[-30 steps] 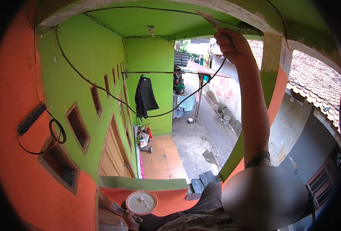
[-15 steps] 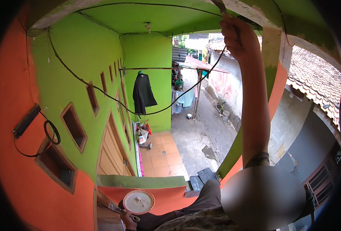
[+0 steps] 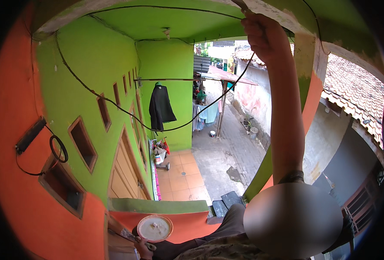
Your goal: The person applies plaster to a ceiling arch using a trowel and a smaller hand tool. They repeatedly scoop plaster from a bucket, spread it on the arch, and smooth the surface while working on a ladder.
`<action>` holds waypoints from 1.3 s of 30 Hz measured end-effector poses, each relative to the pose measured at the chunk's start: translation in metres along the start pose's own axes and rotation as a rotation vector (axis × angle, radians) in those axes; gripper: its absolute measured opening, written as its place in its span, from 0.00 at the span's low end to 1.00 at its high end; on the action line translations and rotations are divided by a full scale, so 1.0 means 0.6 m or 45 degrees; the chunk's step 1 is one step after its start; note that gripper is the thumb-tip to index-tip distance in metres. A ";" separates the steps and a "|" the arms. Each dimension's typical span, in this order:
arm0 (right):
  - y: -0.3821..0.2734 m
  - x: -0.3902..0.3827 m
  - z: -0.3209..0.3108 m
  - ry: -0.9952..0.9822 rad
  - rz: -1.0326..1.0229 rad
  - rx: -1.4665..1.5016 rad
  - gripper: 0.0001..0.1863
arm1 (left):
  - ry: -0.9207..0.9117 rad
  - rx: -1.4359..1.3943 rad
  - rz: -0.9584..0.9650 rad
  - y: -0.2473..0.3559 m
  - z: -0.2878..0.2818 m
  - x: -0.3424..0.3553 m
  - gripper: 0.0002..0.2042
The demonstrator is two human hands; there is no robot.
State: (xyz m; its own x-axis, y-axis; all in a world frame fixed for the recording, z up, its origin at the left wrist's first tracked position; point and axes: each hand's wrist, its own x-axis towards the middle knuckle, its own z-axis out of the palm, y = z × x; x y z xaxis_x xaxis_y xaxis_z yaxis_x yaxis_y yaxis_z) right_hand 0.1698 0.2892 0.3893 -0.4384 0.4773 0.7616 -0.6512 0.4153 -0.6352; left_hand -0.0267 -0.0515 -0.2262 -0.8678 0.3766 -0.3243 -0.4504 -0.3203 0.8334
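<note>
My right arm is stretched up to the ceiling beam (image 3: 283,17). The right hand (image 3: 263,37) is closed round a putty knife (image 3: 241,5), whose blade meets the beam's edge and is partly cut off by the top of the picture. Low on the left, my left hand (image 3: 143,250) grips a second scraper (image 3: 128,234) with a broad, smeared blade. Right beside that hand is a round orange-rimmed tub (image 3: 172,227) of whitish paste (image 3: 155,228). Whether the left fingers also support the tub cannot be made out.
A black cable (image 3: 174,128) sags across the view. Below are a low green-topped wall (image 3: 157,205), dark steps (image 3: 226,203) and a tiled porch (image 3: 183,173). A dark jacket (image 3: 161,106) hangs from a rod. A black roller-like object (image 3: 31,134) hangs on the orange wall.
My right hand and its putty knife have shifted slightly left along the beam. The left hand, scraper and tub stay almost where they were.
</note>
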 end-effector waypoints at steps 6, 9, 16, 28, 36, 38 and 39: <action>0.057 -0.023 -0.014 0.046 0.220 0.265 0.05 | -0.044 0.001 0.067 0.011 0.012 -0.002 0.07; 0.075 0.031 -0.005 -0.032 0.226 0.280 0.07 | -0.072 0.007 0.097 0.007 0.007 -0.002 0.07; 0.010 0.008 0.033 -0.116 0.049 0.253 0.03 | -0.028 0.016 0.059 -0.002 -0.002 0.004 0.05; -0.003 -0.007 -0.154 0.333 0.094 -0.057 0.09 | -0.013 -0.011 -0.083 -0.003 0.002 0.010 0.08; -0.062 0.123 -0.057 0.484 -0.272 0.228 0.01 | -0.061 0.065 -0.018 -0.030 -0.020 0.032 0.08; -0.054 0.135 -0.008 0.569 -0.357 0.328 0.02 | -0.097 0.035 -0.019 -0.041 -0.028 0.046 0.06; -0.046 0.134 0.021 0.628 -0.410 0.365 0.02 | -0.116 0.014 -0.029 -0.049 -0.032 0.048 0.06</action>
State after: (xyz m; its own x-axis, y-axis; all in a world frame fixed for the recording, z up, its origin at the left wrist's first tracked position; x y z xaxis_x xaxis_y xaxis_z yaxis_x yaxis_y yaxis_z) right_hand 0.1448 0.3064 0.4696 0.0972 0.6914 0.7160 -0.8718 0.4061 -0.2738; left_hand -0.0424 -0.0483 -0.2686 -0.8344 0.4614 -0.3015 -0.4672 -0.3016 0.8311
